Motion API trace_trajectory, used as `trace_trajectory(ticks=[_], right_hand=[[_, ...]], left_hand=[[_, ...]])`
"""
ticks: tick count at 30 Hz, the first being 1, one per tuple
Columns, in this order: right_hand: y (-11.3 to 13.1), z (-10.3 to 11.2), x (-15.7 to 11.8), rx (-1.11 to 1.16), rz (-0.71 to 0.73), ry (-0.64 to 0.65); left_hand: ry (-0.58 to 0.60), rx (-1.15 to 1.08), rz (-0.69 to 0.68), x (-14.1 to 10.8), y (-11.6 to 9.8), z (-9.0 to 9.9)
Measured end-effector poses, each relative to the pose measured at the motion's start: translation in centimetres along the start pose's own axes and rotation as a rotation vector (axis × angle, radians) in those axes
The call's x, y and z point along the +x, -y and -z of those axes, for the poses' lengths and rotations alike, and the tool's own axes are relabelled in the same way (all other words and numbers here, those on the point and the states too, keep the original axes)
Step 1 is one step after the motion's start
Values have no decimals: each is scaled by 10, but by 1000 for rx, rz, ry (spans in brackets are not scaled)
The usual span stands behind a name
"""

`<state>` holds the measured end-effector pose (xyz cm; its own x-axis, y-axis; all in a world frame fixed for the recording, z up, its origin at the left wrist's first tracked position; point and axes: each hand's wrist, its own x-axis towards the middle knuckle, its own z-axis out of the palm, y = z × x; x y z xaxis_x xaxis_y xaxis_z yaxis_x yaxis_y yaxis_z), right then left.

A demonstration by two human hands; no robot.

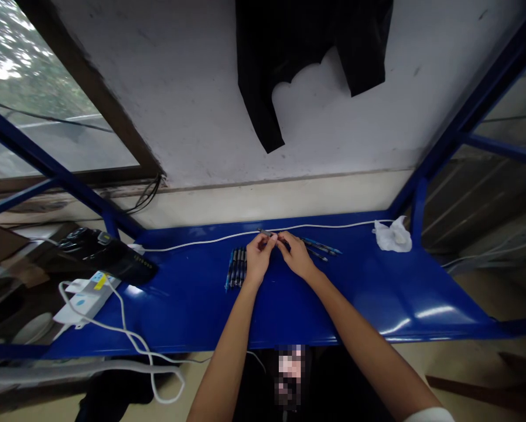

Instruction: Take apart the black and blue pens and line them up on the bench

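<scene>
My left hand (pixel 258 256) is closed in a pinch on a pen (pixel 265 232), whose grey end sticks out past the fingertips. Against it, with fingertips meeting those of the left, my right hand (pixel 294 253) is closed on the same pen; most of the pen is hidden by the fingers. Just left of my left hand, several pens (pixel 235 268) with dark and blue parts lie side by side in a row. Beyond my right hand, a few loose pens (pixel 323 247) lie slanted on the blue table (pixel 289 310).
A white cable (pixel 205 241) runs along the table's back. At left are a black plastic-wrapped object (pixel 107 253) and a white power strip (pixel 86 298) with cords hanging over the front edge. Crumpled white plastic (pixel 393 235) lies back right. Blue frame bars (pixel 416 193) rise at both sides.
</scene>
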<state>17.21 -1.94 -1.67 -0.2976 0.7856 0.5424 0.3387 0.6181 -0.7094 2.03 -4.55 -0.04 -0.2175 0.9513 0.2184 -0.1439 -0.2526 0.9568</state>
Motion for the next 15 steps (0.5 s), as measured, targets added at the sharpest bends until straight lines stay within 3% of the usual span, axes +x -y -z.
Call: trace_trajectory(ticks=[15], right_hand=[[2, 1, -1, 30, -4, -7]], left_hand=[[-28, -23, 20, -1, -5, 0]])
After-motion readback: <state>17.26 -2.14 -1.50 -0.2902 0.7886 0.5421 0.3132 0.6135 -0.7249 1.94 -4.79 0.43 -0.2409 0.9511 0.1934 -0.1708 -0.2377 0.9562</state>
